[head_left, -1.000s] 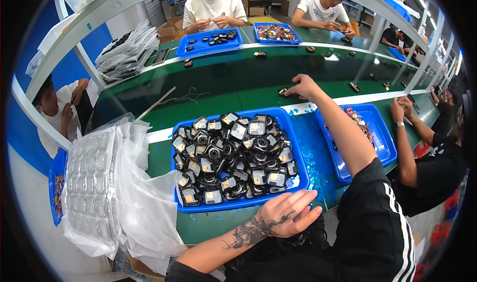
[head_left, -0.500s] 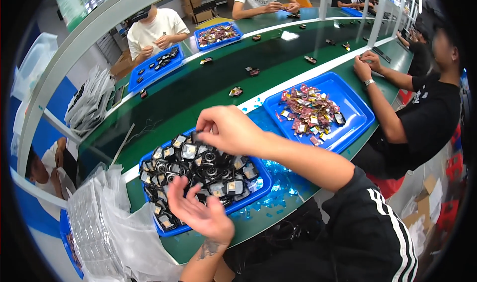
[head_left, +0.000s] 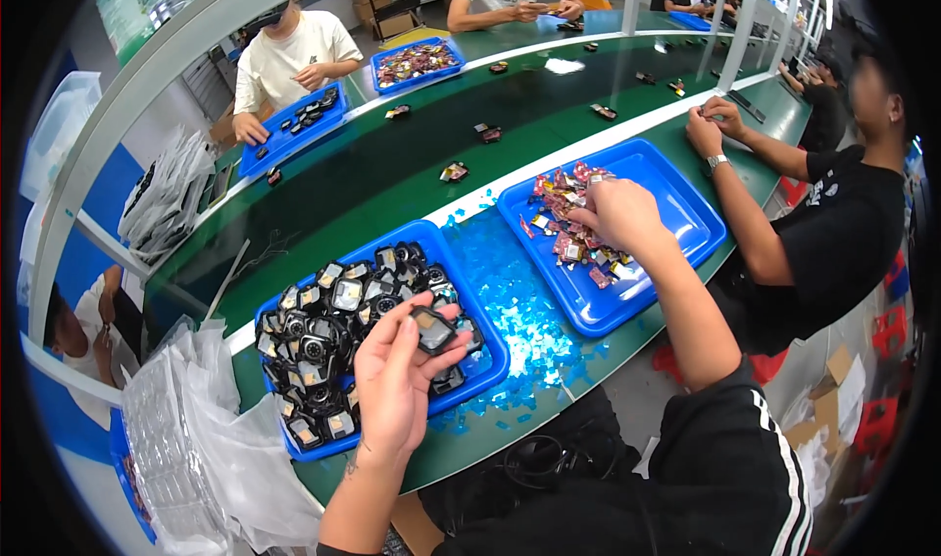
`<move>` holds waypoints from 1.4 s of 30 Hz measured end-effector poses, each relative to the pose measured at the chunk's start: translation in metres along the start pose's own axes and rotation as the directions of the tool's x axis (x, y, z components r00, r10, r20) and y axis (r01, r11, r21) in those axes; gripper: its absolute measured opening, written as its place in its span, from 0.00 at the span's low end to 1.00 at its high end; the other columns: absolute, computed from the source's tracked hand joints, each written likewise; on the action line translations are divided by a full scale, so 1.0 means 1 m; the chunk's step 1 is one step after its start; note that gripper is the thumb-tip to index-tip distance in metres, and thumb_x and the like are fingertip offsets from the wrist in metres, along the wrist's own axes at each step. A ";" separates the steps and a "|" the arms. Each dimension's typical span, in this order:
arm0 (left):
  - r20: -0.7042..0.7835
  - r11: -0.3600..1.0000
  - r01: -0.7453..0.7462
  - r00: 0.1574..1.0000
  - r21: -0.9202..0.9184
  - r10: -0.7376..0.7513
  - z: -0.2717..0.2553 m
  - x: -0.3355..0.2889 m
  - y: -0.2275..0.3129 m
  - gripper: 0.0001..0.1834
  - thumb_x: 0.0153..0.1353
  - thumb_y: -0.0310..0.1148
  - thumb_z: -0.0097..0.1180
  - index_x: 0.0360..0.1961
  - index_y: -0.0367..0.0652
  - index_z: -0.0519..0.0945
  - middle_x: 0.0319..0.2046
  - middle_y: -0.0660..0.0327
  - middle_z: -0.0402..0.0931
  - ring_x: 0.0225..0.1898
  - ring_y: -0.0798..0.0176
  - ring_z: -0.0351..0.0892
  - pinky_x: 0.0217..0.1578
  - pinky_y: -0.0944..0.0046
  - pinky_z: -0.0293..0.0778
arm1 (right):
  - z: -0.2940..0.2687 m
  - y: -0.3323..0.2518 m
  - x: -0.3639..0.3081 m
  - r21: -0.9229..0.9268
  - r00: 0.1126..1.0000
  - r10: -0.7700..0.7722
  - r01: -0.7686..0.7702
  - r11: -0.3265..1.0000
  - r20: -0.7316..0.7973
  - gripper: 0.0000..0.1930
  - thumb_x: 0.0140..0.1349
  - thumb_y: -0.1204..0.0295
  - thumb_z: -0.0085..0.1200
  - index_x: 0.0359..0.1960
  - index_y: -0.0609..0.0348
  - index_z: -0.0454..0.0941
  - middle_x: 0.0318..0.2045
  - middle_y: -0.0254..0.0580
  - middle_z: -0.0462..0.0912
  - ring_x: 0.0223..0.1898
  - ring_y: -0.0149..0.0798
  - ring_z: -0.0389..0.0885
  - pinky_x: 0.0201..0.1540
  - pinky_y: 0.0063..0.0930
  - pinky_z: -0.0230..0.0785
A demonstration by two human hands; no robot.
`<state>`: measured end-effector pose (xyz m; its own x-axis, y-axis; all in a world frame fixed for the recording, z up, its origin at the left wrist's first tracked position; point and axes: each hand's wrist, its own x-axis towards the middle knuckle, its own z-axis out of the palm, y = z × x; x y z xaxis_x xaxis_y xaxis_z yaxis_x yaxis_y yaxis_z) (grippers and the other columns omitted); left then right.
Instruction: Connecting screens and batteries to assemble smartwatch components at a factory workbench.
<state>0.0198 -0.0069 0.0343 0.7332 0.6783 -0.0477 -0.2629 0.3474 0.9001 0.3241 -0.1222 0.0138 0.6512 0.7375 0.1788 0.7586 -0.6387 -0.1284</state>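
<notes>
Holding one black case between its thumb and fingers, the person's left hand is partly closed, palm turned up, above the near right part of a blue tray. The case has rounded corners and shows a greyish panel toward the camera. Beneath and beside that hand, many similar black cases lie heaped in the tray, some with round dark parts showing.

The right hand reaches over a second blue tray, its fingers bent down at a pile of small reddish parts; whether it grips anything, one cannot tell. Blue film scraps are strewn between the two trays on the green tabletop. Clear plastic packaging stands at the left. Beyond the trays, a few small parts lie spaced along a dark green belt.
</notes>
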 end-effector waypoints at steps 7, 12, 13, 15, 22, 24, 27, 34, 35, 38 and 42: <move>0.031 0.999 0.027 0.999 0.044 -0.028 0.003 0.003 -0.002 0.19 0.71 0.32 0.45 0.61 0.40 0.68 0.50 0.54 0.75 0.42 0.64 0.80 0.37 0.66 0.80 | -0.012 -0.002 -0.024 0.560 0.897 0.122 0.155 0.814 -0.424 0.04 0.56 0.76 0.61 0.32 0.62 0.83 0.26 0.38 0.81 0.26 0.31 0.78 0.32 0.25 0.71; 0.089 0.975 -0.023 0.996 0.220 0.004 -0.006 0.003 -0.009 0.12 0.66 0.30 0.53 0.48 0.37 0.78 0.53 0.55 0.74 0.44 0.66 0.79 0.38 0.66 0.79 | -0.007 0.002 -0.025 0.863 0.952 0.176 0.138 0.486 -0.251 0.07 0.59 0.80 0.58 0.40 0.66 0.80 0.27 0.32 0.80 0.28 0.21 0.74 0.31 0.16 0.68; 0.102 0.968 -0.038 0.995 0.250 0.013 -0.007 0.004 -0.009 0.11 0.66 0.30 0.54 0.47 0.37 0.79 0.53 0.55 0.74 0.44 0.66 0.79 0.38 0.66 0.79 | -0.004 0.004 -0.024 0.830 0.953 0.147 0.147 0.537 -0.264 0.09 0.60 0.81 0.57 0.42 0.67 0.79 0.28 0.31 0.79 0.28 0.20 0.73 0.32 0.15 0.68; 0.067 0.977 -0.009 0.998 0.215 -0.005 -0.009 0.002 -0.006 0.12 0.64 0.25 0.57 0.47 0.34 0.80 0.49 0.58 0.73 0.44 0.70 0.75 0.39 0.70 0.78 | 0.001 -0.007 -0.031 0.873 0.952 0.154 0.167 0.458 -0.263 0.11 0.59 0.82 0.56 0.44 0.67 0.79 0.29 0.32 0.79 0.28 0.21 0.73 0.33 0.15 0.68; 0.164 0.829 -0.204 0.977 0.521 0.138 -0.010 0.000 -0.009 0.20 0.50 0.29 0.70 0.47 0.46 0.83 0.45 0.60 0.71 0.42 0.69 0.75 0.45 0.69 0.77 | -0.021 -0.065 -0.080 0.992 0.991 -0.092 0.105 0.063 -0.099 0.07 0.59 0.84 0.56 0.39 0.69 0.77 0.33 0.41 0.82 0.34 0.30 0.82 0.34 0.19 0.73; 0.227 0.738 -0.243 0.966 0.630 0.125 -0.006 -0.002 -0.003 0.20 0.49 0.33 0.71 0.45 0.46 0.84 0.42 0.58 0.73 0.43 0.64 0.76 0.46 0.62 0.76 | -0.025 -0.085 -0.093 0.994 0.988 -0.134 0.085 0.069 -0.075 0.06 0.57 0.83 0.59 0.35 0.68 0.77 0.34 0.42 0.82 0.36 0.30 0.81 0.37 0.20 0.73; 0.348 0.641 -0.427 0.902 0.638 0.254 -0.004 -0.002 -0.004 0.18 0.50 0.37 0.71 0.43 0.46 0.84 0.40 0.53 0.76 0.43 0.59 0.78 0.44 0.60 0.75 | -0.019 -0.102 -0.098 0.994 0.962 -0.258 0.105 0.029 -0.094 0.06 0.55 0.83 0.61 0.34 0.67 0.79 0.37 0.43 0.82 0.38 0.30 0.81 0.40 0.21 0.73; 0.278 0.650 -0.386 0.923 0.655 0.268 -0.011 -0.004 -0.006 0.13 0.50 0.32 0.71 0.36 0.41 0.84 0.42 0.56 0.75 0.34 0.65 0.78 0.33 0.67 0.75 | -0.018 -0.126 -0.101 0.987 0.945 -0.309 -0.136 -0.081 0.105 0.05 0.57 0.81 0.61 0.34 0.67 0.79 0.31 0.38 0.82 0.33 0.26 0.80 0.38 0.19 0.73; 0.272 0.642 -0.409 0.912 0.649 0.307 -0.013 -0.003 -0.009 0.12 0.50 0.29 0.71 0.37 0.40 0.85 0.42 0.57 0.74 0.31 0.70 0.76 0.30 0.71 0.74 | -0.016 -0.126 -0.101 0.994 0.949 -0.305 -0.100 -0.040 0.083 0.05 0.58 0.81 0.61 0.34 0.67 0.78 0.31 0.37 0.82 0.33 0.25 0.80 0.37 0.19 0.73; 0.287 0.562 -0.455 0.886 0.691 0.365 -0.019 -0.006 -0.013 0.11 0.51 0.28 0.70 0.37 0.39 0.85 0.41 0.57 0.75 0.30 0.69 0.78 0.31 0.71 0.76 | -0.014 -0.128 -0.101 0.997 0.955 -0.294 -0.001 0.076 0.023 0.05 0.57 0.81 0.61 0.34 0.67 0.78 0.31 0.38 0.81 0.32 0.25 0.79 0.35 0.18 0.72; 0.235 0.574 -0.401 0.910 0.714 0.342 -0.019 -0.005 -0.019 0.09 0.52 0.34 0.67 0.32 0.42 0.85 0.38 0.52 0.77 0.30 0.60 0.82 0.33 0.59 0.77 | -0.012 -0.135 -0.099 0.834 0.927 -0.311 0.335 0.438 -0.209 0.05 0.56 0.83 0.59 0.33 0.66 0.76 0.34 0.43 0.77 0.31 0.29 0.76 0.31 0.21 0.69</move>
<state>0.0095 -0.0050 0.0091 0.7248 0.5835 0.3665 0.0028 -0.5344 0.8453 0.1569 -0.1120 0.0249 0.3640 0.8365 0.4097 0.5666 0.1503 -0.8102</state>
